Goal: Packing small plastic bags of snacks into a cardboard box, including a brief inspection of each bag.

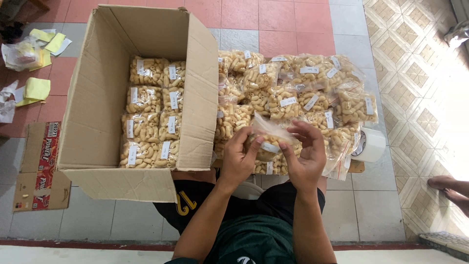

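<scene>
Holding one snack bag (269,146) between both hands (239,159) (305,156); cardboard box (93,122) partly filled at left, many bags (303,93) still outside.

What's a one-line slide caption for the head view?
Both hands, left hand and right hand, hold a clear snack bag beside an open cardboard box of packed bags.

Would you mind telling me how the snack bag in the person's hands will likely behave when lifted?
The clear snack bag, held by the left hand and right hand, probably flops, since its thin film crinkles. Puffed pieces suggest it is light and crushable. Glossy plastic may slip.
</scene>
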